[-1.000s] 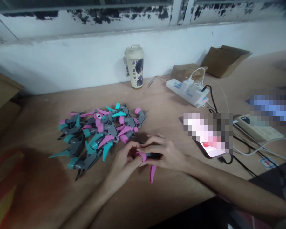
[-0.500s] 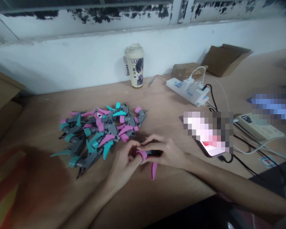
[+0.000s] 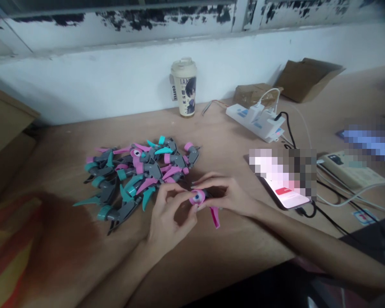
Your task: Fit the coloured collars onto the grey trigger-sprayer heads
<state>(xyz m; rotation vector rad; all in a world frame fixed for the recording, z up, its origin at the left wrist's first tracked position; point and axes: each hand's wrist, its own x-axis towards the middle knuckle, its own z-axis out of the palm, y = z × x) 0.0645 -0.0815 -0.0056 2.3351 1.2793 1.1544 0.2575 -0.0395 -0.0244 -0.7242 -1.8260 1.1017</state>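
Observation:
Both hands meet just in front of me on a wooden table (image 3: 231, 128). My right hand (image 3: 234, 199) grips the dark body of a spray-trigger head (image 3: 208, 201), whose pink lever hangs down below it. My left hand (image 3: 170, 216) pinches the pink nozzle cap at the front end of the same trigger head, with the cap's round face turned toward me. A pile of several grey trigger heads (image 3: 137, 175) with pink and teal caps and levers lies just left of and behind my hands.
A lidded coffee cup (image 3: 184, 87) stands by the white wall. A white power strip (image 3: 255, 119) with chargers and black and white cables lies to the right. A phone (image 3: 287, 194) rests near my right wrist. Cardboard boxes (image 3: 308, 79) sit at the back right and far left.
The trigger head has been turned and lifted a little, so the pink cap's round face now points toward me. My left fingers have shifted around the cap. The pile has not moved.

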